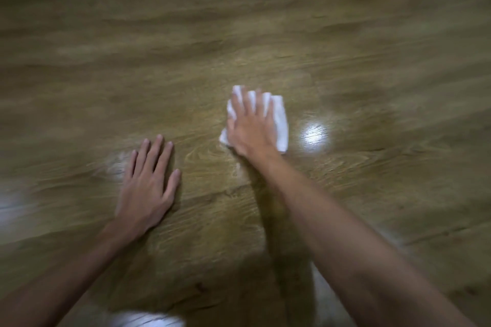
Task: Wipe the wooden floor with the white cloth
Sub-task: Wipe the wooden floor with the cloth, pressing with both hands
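The crumpled white cloth lies flat on the brown wood-grain plank floor, pinned under the right hand, whose fingers spread straight across it to press it down for wiping. Just beside it, the left hand rests palm-down on the bare planks, fingers straight, probably to prop up the person's weight.

Little here besides light and shade. A bright round glare spot right of centre, white and streaked with fine lines. A fainter pale sheen left of centre, blurred. A white reflection at the left edge, cut off by the frame, and a bottom glare patch at the lower edge. A long dark shadow running up from the lower middle, soft-edged. Everything smeared by motion blur.
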